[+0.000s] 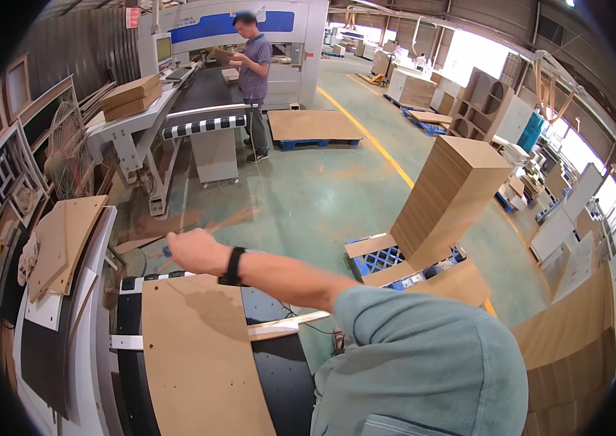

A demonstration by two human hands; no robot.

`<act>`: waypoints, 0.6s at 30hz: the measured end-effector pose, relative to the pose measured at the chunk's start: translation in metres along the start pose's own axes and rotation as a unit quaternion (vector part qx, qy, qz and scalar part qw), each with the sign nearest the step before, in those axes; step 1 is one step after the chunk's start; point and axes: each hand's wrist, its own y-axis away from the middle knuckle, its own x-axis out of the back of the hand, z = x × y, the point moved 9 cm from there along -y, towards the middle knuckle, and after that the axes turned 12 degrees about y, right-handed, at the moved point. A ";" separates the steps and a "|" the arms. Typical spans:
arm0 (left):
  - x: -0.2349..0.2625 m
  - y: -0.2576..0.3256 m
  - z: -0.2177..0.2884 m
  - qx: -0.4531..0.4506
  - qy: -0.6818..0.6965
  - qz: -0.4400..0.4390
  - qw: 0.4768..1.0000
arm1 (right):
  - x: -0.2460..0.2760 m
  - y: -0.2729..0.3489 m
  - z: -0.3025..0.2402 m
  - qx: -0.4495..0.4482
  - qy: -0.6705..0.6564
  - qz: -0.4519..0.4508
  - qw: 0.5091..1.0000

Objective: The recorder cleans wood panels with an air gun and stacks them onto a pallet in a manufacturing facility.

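right hand (193,251), wrist strapped with a black band, reached across and past the far end of the brown drilled panel (202,356); grip not discernible; left hand out of view; panel lay flat on the black counter (282,378), apparently for machine feeding.
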 end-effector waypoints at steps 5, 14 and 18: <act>0.003 -0.023 -0.027 -0.005 0.007 0.032 0.999 | 0.078 0.152 -0.125 0.288 -0.286 -0.145 0.902; -0.011 -0.012 -0.020 -0.021 0.080 -0.112 0.990 | 0.032 0.194 -0.072 0.246 -0.174 -0.271 0.914; -0.007 -0.004 -0.006 -0.009 0.070 -0.127 0.989 | 0.040 0.136 0.157 -0.045 0.032 -0.133 0.990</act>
